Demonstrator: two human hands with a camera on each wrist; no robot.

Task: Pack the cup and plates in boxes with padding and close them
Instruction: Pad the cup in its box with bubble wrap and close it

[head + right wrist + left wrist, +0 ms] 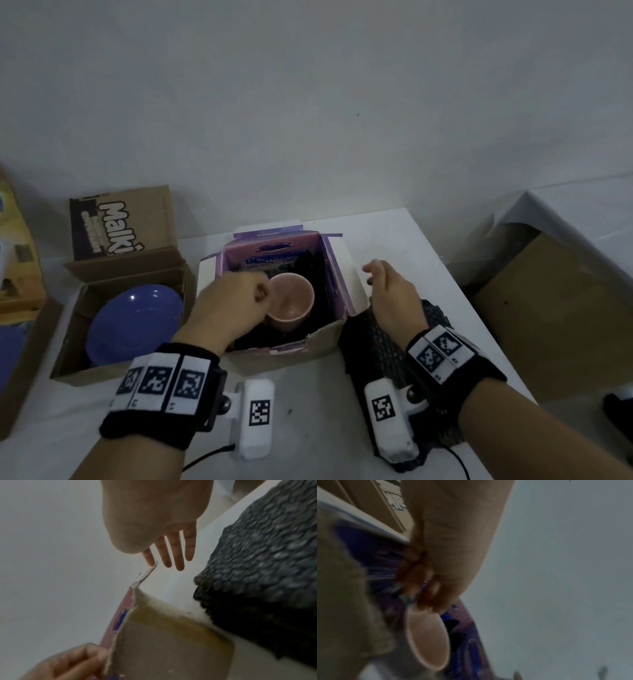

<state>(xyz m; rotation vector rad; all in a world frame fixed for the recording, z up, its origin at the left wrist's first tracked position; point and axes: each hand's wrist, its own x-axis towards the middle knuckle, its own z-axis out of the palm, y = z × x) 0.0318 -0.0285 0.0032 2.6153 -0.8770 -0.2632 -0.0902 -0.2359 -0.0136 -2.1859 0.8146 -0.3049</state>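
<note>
A pink cup (291,301) stands upright inside the purple-lined cardboard box (291,356) at the table's middle, on black padding (318,274). My left hand (260,291) reaches into the box and grips the cup at its left side, fingers curled by the rim (426,595). The cup's mouth (428,639) is blurred in the left wrist view. My right hand (380,274) hovers at the box's white right flap (349,270), with its fingers (178,555) straight and spread at the flap's edge (145,574). A blue plate (137,318) lies in the brown box (68,342) on the left.
Folded black bubble wrap (376,342) lies under my right wrist, right of the purple box (265,547). The brown box's printed flap (116,222) stands up at the back. The table's right edge drops to cardboard (548,308) on the floor.
</note>
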